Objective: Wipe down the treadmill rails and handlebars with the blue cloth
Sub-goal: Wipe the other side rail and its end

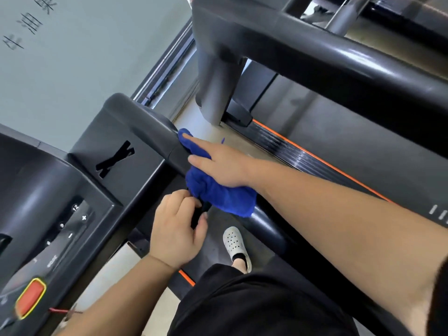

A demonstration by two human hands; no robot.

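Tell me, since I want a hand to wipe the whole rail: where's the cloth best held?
Probably take the blue cloth at its bunched middle, from above, palm down. It lies draped over the round handrail, so a grip closing over the top would wrap it around the bar. The right hand already presses it there; the left hand holds a short black bar beside it.

Blue cloth (218, 190) on a black handlebar (150, 122); orange stripe (315, 156) edges the deck; red, yellow-rimmed button (30, 298) lower left.

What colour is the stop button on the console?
Red-orange with a yellow rim, clearest in the head view.
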